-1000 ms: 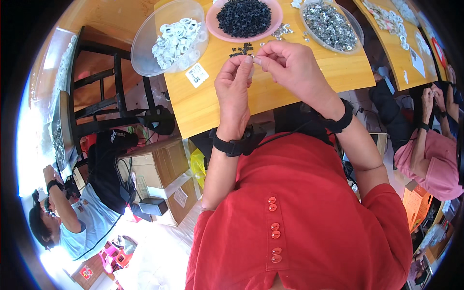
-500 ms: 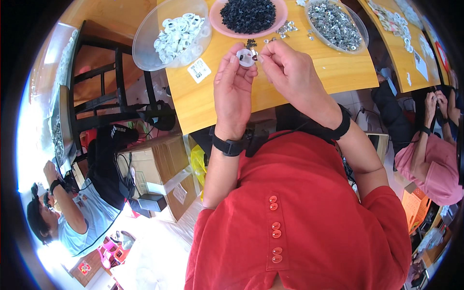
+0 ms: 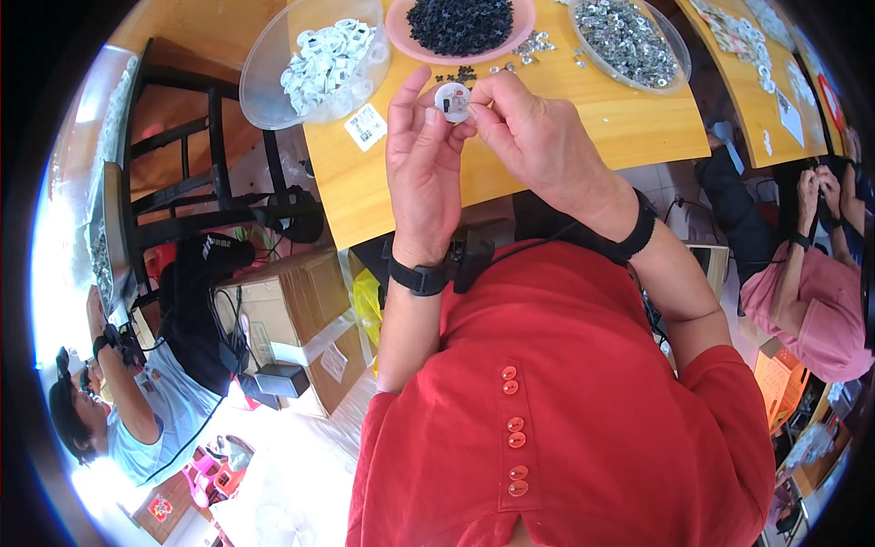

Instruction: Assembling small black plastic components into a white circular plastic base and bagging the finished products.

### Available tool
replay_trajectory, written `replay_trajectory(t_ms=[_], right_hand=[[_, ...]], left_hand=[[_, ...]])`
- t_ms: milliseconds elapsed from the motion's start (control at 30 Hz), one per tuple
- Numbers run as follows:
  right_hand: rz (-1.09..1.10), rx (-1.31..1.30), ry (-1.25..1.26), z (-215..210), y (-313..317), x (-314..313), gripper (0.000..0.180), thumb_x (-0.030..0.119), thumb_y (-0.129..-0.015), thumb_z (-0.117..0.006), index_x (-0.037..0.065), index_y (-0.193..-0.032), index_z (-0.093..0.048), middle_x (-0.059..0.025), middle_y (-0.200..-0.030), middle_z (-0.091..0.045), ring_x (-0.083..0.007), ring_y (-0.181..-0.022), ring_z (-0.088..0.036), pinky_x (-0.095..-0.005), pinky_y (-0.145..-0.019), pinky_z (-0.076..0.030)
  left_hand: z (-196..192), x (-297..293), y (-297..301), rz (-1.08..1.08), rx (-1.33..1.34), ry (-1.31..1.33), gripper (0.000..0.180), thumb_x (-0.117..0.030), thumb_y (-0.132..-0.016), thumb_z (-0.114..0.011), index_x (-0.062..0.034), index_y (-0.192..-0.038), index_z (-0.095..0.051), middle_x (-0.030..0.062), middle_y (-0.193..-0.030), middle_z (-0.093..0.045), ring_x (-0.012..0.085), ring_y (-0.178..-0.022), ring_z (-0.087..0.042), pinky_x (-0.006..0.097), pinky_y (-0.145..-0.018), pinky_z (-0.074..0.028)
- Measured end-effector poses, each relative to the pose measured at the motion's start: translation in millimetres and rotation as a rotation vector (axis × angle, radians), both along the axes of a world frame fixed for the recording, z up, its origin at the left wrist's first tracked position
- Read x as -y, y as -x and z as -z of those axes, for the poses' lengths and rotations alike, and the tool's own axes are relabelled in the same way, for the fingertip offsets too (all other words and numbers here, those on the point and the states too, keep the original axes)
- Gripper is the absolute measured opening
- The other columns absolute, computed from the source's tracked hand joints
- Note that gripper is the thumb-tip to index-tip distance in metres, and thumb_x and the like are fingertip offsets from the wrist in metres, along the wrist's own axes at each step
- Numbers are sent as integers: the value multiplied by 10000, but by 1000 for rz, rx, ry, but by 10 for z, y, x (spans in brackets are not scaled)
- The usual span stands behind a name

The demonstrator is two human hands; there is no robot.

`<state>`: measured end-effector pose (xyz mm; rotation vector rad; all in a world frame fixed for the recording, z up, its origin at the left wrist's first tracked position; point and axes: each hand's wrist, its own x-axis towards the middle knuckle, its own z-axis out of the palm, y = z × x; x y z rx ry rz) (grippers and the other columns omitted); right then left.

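A small round white plastic piece (image 3: pixel 450 102), with dark and shiny bits inside it, is held up over the table's near part. My left hand (image 3: pixel 427 169) grips it between thumb and fingers, palm turned up. From the right, my right hand (image 3: pixel 547 137) has its thumb and forefinger pinched together at the piece's right edge. Whether a small part sits between those fingertips is hidden. Just beyond the piece, small black parts (image 3: pixel 465 73) lie on the wooden table (image 3: pixel 383 196).
Along the far side stand a clear bowl of white plastic pieces (image 3: pixel 333 68), a pink bowl of black parts (image 3: pixel 460 27) and a clear bowl of metal parts (image 3: pixel 629 46). A printed label (image 3: pixel 365 128) lies at left. Other people sit at both sides; a cardboard box (image 3: pixel 305 310) stands below left.
The right fingertips have come in against the white piece's edge; a small shiny part seen at its right side no longer shows there. Both hands have shifted slightly left with the view.
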<state>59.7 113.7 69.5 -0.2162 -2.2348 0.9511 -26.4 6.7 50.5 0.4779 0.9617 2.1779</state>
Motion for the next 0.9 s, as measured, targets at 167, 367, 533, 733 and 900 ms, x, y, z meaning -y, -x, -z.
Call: replay_trajectory(t_ms=[167,367,533,733,900], right_hand=[[-13,12,-65,1,-5,-1,141,39,-858,-594,44,-947,-485,-113,-686,-600,-269,-614,-635,-326,-497,-474],[-27,20,-137,61,16,-27,162,73,-853,-587,18,-908,-446,-137,-613,-552,-314,-570,-601,-386,-469,-446],[-59,-4,-182,71,8,-52,120,90,-866,-560,17,-904,-472,-148,-643,-571,-326,-587,-605,-399,-488,-454],[-47,-12,-52,73,21,-50,69,96,-861,-561,40,-892,-535,-159,-678,-599,-357,-631,-606,-416,-515,-465],[17,-50,240,-8,20,-14,119,120,-851,-604,21,-915,-589,-133,-707,-638,-261,-604,-633,-335,-523,-478]], left_hand=[[2,-3,-2,-5,-45,-10,397,-77,-943,-494,-66,-1328,-397,45,-1107,-561,134,-979,-549,295,-858,-445],[32,-17,-23,-16,-58,-20,389,-72,-946,-492,-63,-1323,-400,42,-1100,-564,134,-1006,-541,301,-877,-438],[66,-14,-28,-21,-53,-27,378,-76,-946,-496,-64,-1312,-400,42,-1102,-565,132,-1021,-535,301,-890,-432],[94,-11,-5,-5,-27,-22,373,-89,-950,-500,-68,-1304,-386,56,-1102,-566,132,-984,-552,295,-886,-441],[62,-23,-16,-17,-10,-38,273,-137,-966,-488,-47,-1220,-451,68,-1102,-571,134,-973,-557,299,-877,-457]])
